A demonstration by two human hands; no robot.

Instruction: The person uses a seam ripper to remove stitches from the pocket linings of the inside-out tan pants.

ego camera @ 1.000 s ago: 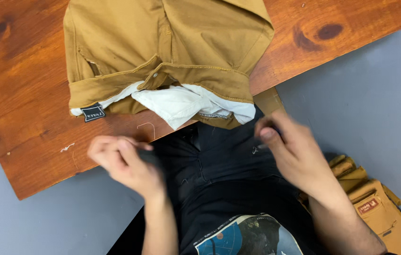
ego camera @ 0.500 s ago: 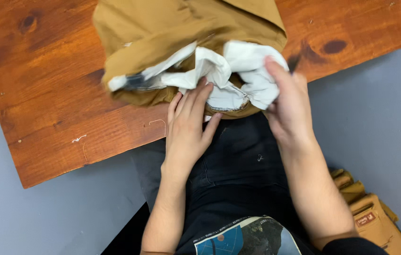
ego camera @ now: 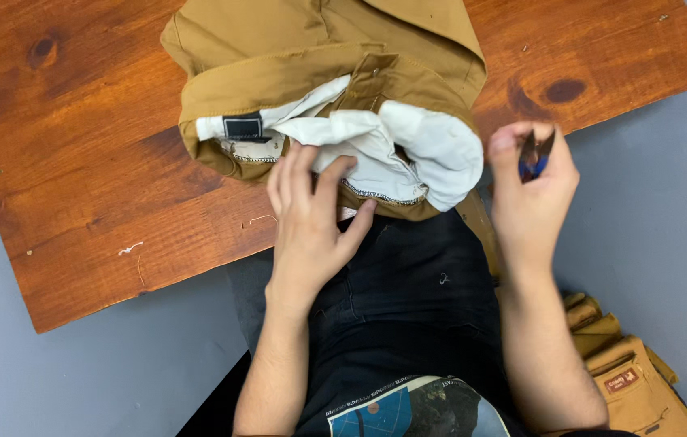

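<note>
The tan trousers (ego camera: 319, 57) lie bunched on the wooden table (ego camera: 76, 178), waistband turned towards the person, with the white pocket lining (ego camera: 408, 142) pulled out and puffed up just ahead of the left hand (ego camera: 311, 214). That hand lies flat and open, fingers spread on the lining and the waistband's edge, gripping nothing. The cloth looks soft and limp but fairly thick, so it probably folds and drags rather than slides; the stiffer waistband beside the fingertips seems the surest place to take hold, the thin lining the weakest. Right of the lining, just off the table's edge, the right hand (ego camera: 531, 190) is closed in a pinch on a small dark tool (ego camera: 534, 155) with a blue part. More tan cloth (ego camera: 635, 380) lies on the floor beneath the right forearm.
</note>
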